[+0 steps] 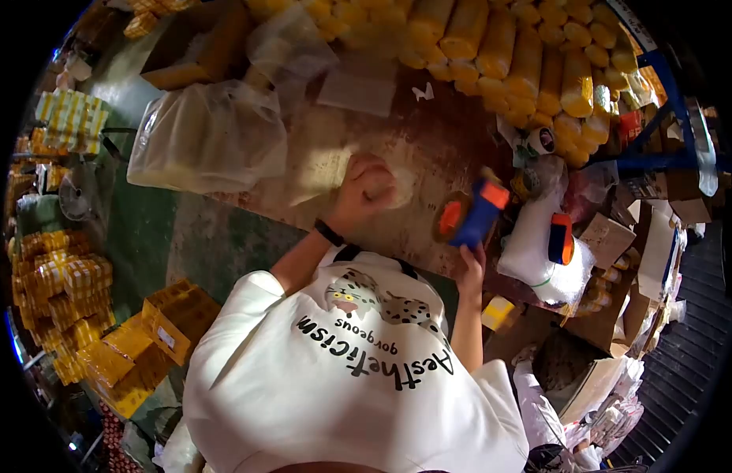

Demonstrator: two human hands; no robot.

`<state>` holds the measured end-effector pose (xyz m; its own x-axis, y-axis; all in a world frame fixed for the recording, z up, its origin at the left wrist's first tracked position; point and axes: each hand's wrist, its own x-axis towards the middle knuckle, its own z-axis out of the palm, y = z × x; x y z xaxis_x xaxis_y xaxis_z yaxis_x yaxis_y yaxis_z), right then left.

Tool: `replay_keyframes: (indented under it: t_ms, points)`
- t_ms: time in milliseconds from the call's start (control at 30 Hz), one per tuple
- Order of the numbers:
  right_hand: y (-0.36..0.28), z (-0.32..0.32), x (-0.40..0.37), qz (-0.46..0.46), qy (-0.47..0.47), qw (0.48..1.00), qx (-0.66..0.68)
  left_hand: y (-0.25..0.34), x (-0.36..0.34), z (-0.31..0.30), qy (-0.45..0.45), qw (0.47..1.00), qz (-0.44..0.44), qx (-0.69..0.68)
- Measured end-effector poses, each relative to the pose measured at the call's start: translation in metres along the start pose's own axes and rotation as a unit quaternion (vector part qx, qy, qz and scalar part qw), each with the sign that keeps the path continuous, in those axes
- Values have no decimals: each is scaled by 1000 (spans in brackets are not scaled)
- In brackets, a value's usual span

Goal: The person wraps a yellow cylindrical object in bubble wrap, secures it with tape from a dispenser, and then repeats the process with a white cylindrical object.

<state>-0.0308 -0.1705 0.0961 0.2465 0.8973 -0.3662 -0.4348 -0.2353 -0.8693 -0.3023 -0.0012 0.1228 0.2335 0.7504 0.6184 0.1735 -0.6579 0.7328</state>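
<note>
My right hand [470, 270] is wrapped around the lower end of a blue and orange tape gun [478, 217], which is slightly smeared by motion. A brownish tape roll with an orange hub [451, 216] sits on its left side. My left hand [366, 186], with a black band at the wrist, is closed over the worktable [417, 229]. A pale, see-through patch shows beside its fingers, and whatever they hold is hidden. To the left of this hand lies a large clear plastic bag [208, 142].
Yellow wrapped rolls [496, 51] are stacked along the back. A white plastic-wrapped bundle [532, 248] and another blue and orange tool [562, 239] are at right. A cardboard box [196, 47] stands at back left; yellow taped parcels [137, 351] lie lower left.
</note>
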Motion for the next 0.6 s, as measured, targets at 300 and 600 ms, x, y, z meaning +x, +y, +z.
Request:
replay_keyframes:
  t_ms: [300,600]
  points:
    - [-30,91,-51,-2,-83,994,72,14,7,-17,-67,996,-56,10]
    - [-44,158,-60,19,-61,987,-148,19,28,-47,-166,984,-69,16]
